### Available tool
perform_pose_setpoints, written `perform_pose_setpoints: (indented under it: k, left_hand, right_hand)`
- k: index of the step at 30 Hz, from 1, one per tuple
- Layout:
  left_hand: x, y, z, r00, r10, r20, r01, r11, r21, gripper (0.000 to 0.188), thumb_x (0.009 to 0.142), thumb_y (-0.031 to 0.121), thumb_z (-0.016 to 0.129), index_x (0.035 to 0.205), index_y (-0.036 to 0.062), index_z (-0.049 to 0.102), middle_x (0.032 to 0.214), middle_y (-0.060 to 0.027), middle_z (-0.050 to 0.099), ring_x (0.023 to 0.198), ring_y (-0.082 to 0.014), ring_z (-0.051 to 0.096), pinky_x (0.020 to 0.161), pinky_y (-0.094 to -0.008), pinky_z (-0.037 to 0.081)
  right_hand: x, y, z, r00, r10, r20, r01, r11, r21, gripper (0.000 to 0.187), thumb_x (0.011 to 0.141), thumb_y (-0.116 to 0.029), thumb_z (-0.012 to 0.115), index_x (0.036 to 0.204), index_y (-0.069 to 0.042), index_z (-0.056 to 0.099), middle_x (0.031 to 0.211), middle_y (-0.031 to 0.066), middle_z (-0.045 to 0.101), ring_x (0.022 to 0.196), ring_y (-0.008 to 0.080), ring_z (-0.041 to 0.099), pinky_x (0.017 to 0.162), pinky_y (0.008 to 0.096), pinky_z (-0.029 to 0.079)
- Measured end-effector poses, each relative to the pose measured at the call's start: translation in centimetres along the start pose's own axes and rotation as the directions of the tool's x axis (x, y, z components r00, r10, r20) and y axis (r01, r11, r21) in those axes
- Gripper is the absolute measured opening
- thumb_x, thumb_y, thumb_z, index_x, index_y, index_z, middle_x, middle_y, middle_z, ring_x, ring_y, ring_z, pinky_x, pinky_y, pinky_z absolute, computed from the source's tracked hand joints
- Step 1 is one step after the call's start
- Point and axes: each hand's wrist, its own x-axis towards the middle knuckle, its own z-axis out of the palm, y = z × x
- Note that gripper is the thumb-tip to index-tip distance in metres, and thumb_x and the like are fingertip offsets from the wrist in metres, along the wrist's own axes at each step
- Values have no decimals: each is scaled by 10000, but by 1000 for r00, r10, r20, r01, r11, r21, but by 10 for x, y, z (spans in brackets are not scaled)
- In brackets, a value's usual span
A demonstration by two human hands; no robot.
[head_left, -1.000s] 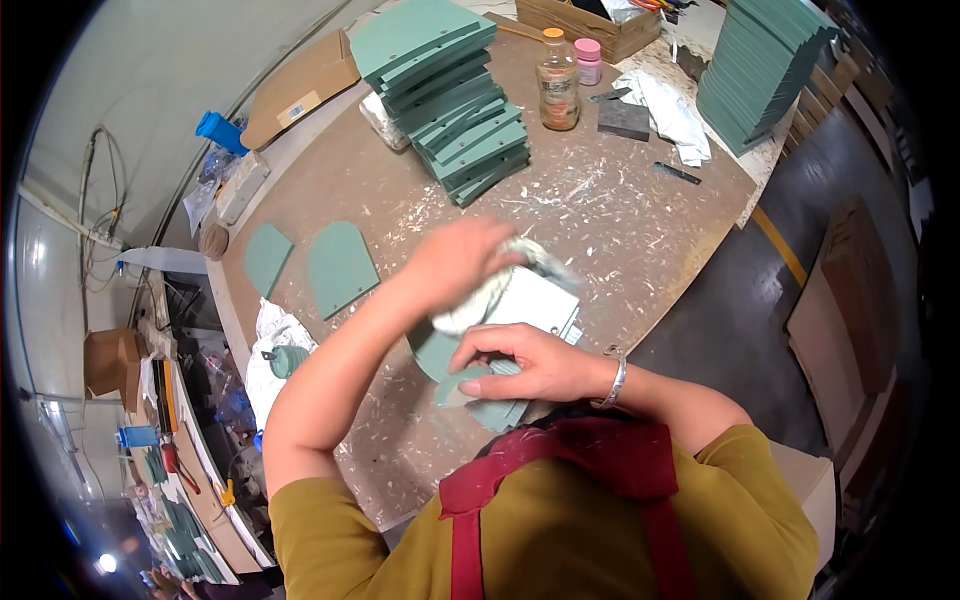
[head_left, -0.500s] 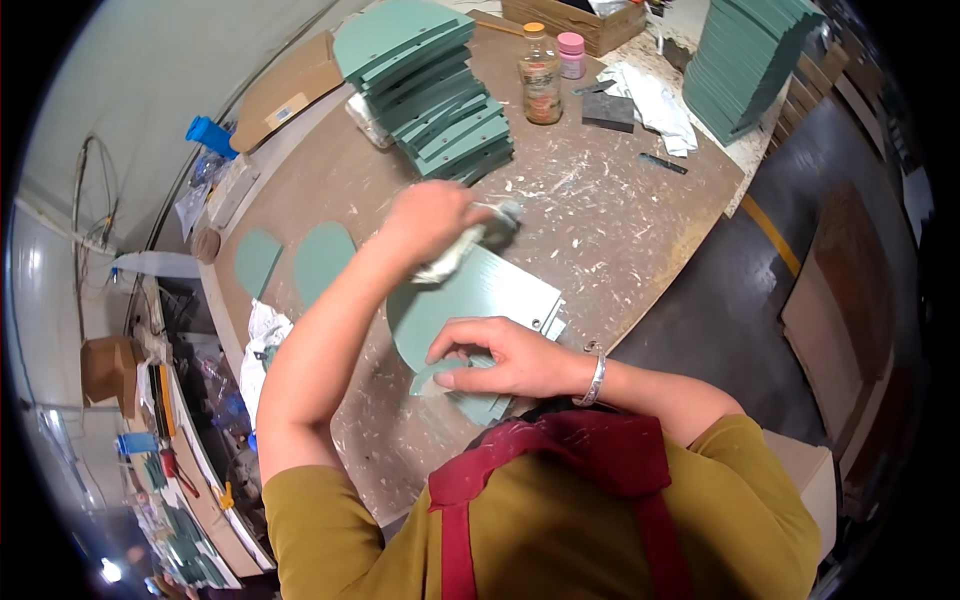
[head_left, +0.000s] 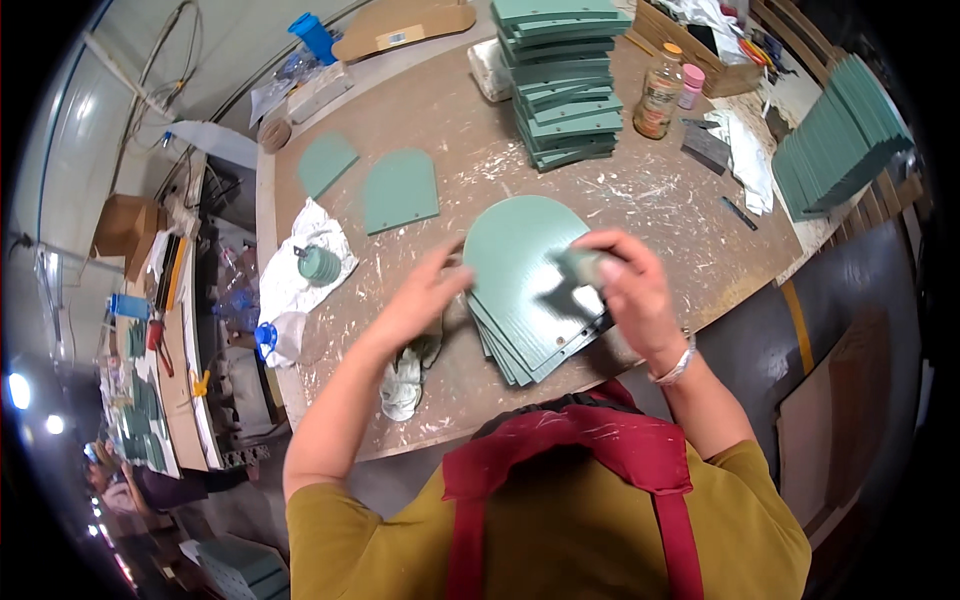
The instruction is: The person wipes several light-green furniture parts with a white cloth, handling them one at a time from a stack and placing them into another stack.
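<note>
The right hand (head_left: 632, 290) grips a blurred green pad (head_left: 580, 266) on the top arched green panel (head_left: 520, 270), stacked near the table's front edge (head_left: 600, 370). The left hand (head_left: 425, 295) presses the stack's left edge, fingers loosely curled, partly hiding a white rag (head_left: 405, 375).

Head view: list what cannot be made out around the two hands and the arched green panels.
- Small green thing in the right hand: motion-blurred, kind unclear.
- Lower panels of the stack: covered by the top panel; count unclear.
- Rag: partly under the left hand; grip hidden.
- Jar: contents too small.
</note>
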Motion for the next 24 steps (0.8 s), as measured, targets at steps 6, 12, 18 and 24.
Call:
perform_pose_setpoints:
  k: [6, 12, 18, 24]
  left_hand:
    - [15, 2, 29, 985, -143, -102, 102, 939, -329, 676, 895, 211, 717, 1464, 1, 417, 1396, -144, 528, 1296, -226, 485, 1092, -351, 377]
    - [32, 28, 10, 967, -153, -203, -8, 781, -624, 620, 928, 168, 680, 1457, -9, 410, 1324, -163, 581, 1232, -225, 540, 1074, -346, 406]
    - [124, 7, -136, 858, -50, -512, -169, 913, -372, 521, 954, 212, 662, 1390, -28, 506, 1262, -159, 632, 1061, -236, 625, 942, -366, 495]
    - [192, -118, -190, 754, -125, -645, 27, 987, -159, 399, 936, 183, 681, 1246, -63, 629, 1150, -162, 682, 1000, -230, 634, 880, -347, 495]
  right_hand:
    - [-3, -9, -33, 970, -52, -237, 76, 993, 91, 354, 954, -250, 584, 1203, 2, 570, 1121, 99, 639, 1005, 179, 592, 925, 340, 460]
    - [-22, -3, -69, 917, -89, -389, 190, 954, 230, 358, 965, -261, 588, 1240, -34, 556, 1158, 106, 627, 1023, 213, 595, 956, 399, 470]
    - [-36, -17, -79, 868, -149, -474, 273, 940, 206, 383, 970, -274, 597, 1280, -55, 547, 1163, 88, 614, 1028, 231, 572, 966, 404, 438]
    - [-49, -3, -70, 839, -112, -532, 235, 957, 169, 382, 966, -282, 597, 1264, -47, 556, 1113, 81, 610, 961, 221, 563, 907, 374, 448]
